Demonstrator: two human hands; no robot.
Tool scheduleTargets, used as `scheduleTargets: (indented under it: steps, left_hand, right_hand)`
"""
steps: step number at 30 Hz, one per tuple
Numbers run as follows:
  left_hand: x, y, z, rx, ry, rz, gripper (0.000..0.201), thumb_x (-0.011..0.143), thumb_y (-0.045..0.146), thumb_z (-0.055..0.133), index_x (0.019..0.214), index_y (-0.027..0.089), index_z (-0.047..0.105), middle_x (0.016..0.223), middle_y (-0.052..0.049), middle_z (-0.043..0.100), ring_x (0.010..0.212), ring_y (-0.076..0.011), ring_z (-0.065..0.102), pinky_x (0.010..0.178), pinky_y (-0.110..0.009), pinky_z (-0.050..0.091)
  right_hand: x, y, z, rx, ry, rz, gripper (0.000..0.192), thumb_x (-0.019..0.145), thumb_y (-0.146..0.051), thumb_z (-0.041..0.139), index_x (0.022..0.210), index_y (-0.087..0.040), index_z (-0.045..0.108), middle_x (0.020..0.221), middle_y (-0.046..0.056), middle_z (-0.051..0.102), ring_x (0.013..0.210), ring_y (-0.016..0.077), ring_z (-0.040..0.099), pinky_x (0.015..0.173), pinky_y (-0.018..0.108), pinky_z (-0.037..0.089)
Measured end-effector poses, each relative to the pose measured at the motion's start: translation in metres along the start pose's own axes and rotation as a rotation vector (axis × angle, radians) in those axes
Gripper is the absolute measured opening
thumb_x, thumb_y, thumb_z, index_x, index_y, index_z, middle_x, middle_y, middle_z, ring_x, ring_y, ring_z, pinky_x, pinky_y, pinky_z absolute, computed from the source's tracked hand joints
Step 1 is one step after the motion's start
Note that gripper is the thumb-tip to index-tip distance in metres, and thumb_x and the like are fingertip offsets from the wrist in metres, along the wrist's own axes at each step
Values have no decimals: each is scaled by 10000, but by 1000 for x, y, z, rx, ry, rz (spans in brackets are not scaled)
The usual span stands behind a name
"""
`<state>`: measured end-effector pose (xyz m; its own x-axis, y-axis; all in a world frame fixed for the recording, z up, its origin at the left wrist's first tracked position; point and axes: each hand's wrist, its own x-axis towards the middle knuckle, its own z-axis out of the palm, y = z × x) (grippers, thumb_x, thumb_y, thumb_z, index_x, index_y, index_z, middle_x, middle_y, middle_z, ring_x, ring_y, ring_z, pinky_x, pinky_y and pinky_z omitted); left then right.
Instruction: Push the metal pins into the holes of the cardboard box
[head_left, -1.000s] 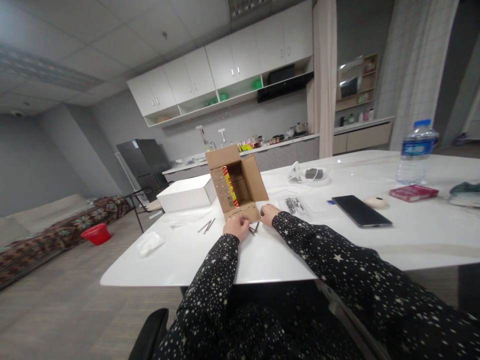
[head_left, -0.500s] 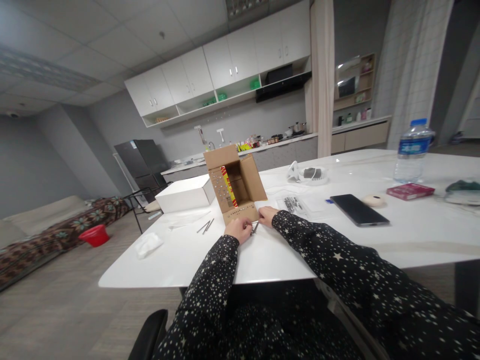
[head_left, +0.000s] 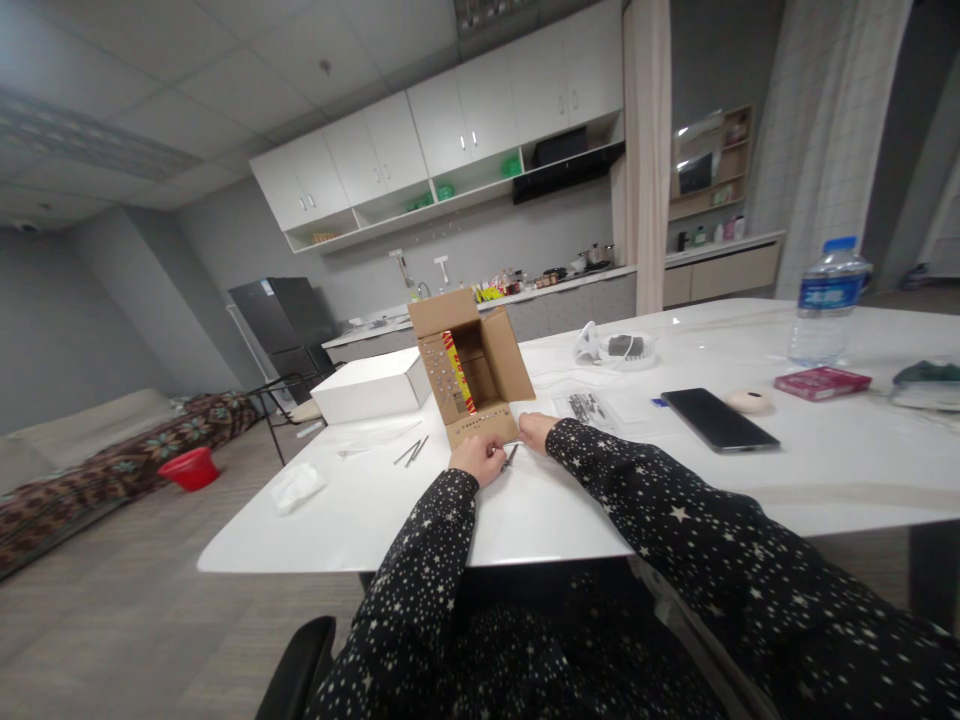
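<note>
My left hand [head_left: 478, 459] is closed at the front of the table. A small dark pointed tool [head_left: 511, 457] juts out beside its fingertips; its kind is too small to tell. Close by, my right hand [head_left: 535, 433] is curled with fingers together, and whatever it pinches is hidden. Just beyond both hands stands an open cardboard box [head_left: 442, 380] with its flaps spread and a yellow-and-red tape strip down its side. The front flap [head_left: 484, 425] reaches down near my fingers.
Left lie thin metal rods [head_left: 412, 453], crumpled white plastic [head_left: 298, 489] and a white box [head_left: 367, 388]. Rightward are a printed plastic bag [head_left: 589, 410], a phone [head_left: 716, 420], a white device [head_left: 615, 349], a pink box [head_left: 823, 382] and a water bottle [head_left: 825, 305].
A bit of white by my right fingers at the front flap no longer shows. Both hands stay nearly in place, and the box has not moved.
</note>
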<state>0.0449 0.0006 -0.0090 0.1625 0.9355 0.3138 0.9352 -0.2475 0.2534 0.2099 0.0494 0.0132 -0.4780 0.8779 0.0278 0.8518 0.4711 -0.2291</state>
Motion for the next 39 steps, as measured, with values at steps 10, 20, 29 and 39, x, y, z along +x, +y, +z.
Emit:
scheduleTargets:
  steps: [10,20,29,39]
  left_hand:
    - [-1,3,-2,-7,8,-16,223,764,332,502,773,198,680,690,-13,668,658,-157,593,566,-242,380]
    - [1,-2,2,-14,32,17,187,751,330,521,725,199,652,687,-2,657,625,-140,570,542,-236,354]
    - [1,0,2,-16,33,12,195,760,336,529,732,193,659,675,-6,652,647,-151,585,565,-244,373]
    - [0,0,2,6,22,12,205,770,344,511,739,205,658,677,-10,651,651,-158,590,561,-249,379]
  right_hand:
    - [-7,-2,-11,23,38,-113,120,763,-180,572,855,-160,647,895,84,681,867,204,621,674,227,428]
    - [-5,-2,-18,51,202,-203,146,724,-219,552,812,-153,648,803,59,674,755,161,593,615,214,380]
    - [-13,-6,-12,36,19,-204,167,703,-279,589,769,-171,698,772,71,692,745,189,624,587,223,415]
    - [-1,0,5,99,33,-244,247,709,-223,580,920,-204,707,913,49,700,850,194,625,728,247,458]
